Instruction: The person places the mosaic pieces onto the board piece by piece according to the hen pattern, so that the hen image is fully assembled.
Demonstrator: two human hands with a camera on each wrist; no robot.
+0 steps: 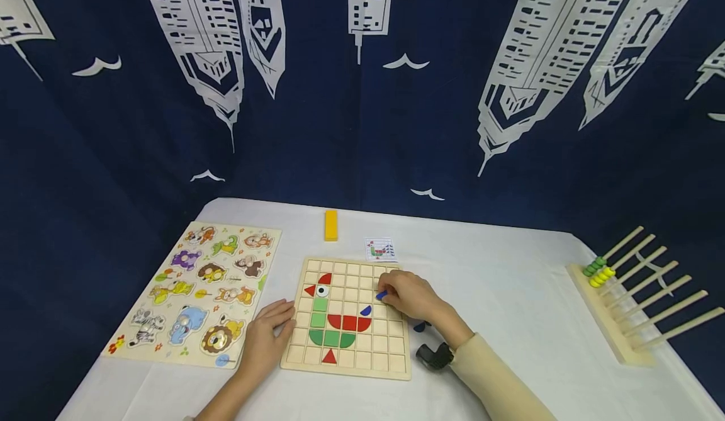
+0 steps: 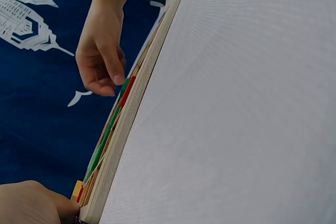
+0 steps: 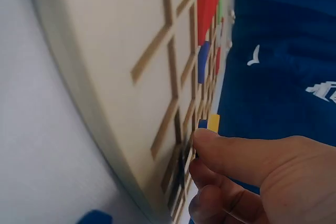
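Blue piece [image 1: 381,295] pinched at right hand [image 1: 409,295] fingertips (over grid board [image 1: 391,361]).

Bright, even light, faint shadows; wide-angle bending at edges, wrist close-ups blurred.

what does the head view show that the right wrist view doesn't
Only the head view shows the animal puzzle, the abacus rack, the pattern card and the left hand resting on the grid board's left edge. Only the right wrist view shows, close up, the right hand's fingertips pinching the blue piece against the grid. Both show the grid board, the right hand, the red and blue pieces already laid, the yellow block and the white tablecloth.
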